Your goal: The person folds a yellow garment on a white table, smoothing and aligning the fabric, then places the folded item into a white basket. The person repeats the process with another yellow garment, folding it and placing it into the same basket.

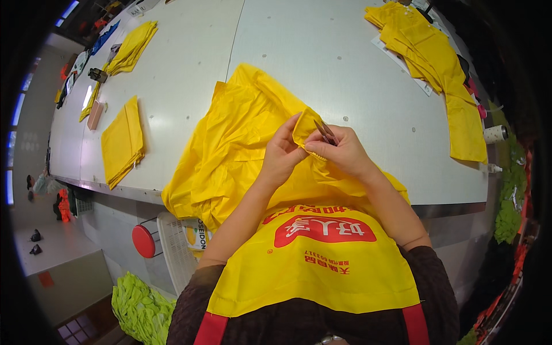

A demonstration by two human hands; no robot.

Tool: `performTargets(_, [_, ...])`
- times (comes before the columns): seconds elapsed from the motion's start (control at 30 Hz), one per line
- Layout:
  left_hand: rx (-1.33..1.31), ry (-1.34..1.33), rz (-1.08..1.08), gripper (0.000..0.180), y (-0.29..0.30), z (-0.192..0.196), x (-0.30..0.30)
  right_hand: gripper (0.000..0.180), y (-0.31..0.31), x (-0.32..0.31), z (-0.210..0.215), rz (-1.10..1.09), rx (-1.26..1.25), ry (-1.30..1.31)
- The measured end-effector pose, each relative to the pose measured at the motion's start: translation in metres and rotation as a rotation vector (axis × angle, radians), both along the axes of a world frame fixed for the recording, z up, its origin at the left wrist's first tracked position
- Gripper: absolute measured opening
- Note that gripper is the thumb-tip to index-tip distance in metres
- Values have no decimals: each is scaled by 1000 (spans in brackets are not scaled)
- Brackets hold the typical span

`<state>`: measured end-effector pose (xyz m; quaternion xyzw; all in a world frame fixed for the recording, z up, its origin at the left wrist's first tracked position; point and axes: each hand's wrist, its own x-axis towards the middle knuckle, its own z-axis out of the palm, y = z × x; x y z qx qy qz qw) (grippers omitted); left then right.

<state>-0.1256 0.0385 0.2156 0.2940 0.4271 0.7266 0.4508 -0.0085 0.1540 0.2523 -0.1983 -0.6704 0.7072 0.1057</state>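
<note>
A large yellow garment of thin, crinkled cloth (224,149) lies bunched on the table in front of me and drapes over its near edge. My left hand (280,154) pinches a raised, folded piece of it between thumb and fingers. Close by on the right, my right hand (344,152) is closed round a small pair of dark thread snips (326,132), whose blades point up and to the left. Its thumb and fingertip also press on the garment's edge, where a ribbed strip shows. How the snips' handles sit in the palm is hidden.
Folded yellow cloth pieces (122,144) lie on the white table (305,46) at left, near a pinkish block (95,115). Another yellow stack (417,46) runs along the right side, beside a thread cone (495,134). Below the left edge are a red stool (144,241) and a white basket (172,247).
</note>
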Motion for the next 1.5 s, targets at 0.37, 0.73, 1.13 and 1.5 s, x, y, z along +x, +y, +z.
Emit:
performTargets(0.37, [-404,-393,169,26,-32,10,17,12,-31,2,-13,-21,236,44])
performTargets(0.73, [-392,-540,223,10,-34,33,23,10,-36,22,-30,-235,348,206])
performTargets(1.13, [-314,-515,121,13,-43,27,23,30,-7,38,-1,76,147,125])
performTargets(1.5, [-267,-433,137,9,-39,31,28,28,23,23,34,446,721,-9])
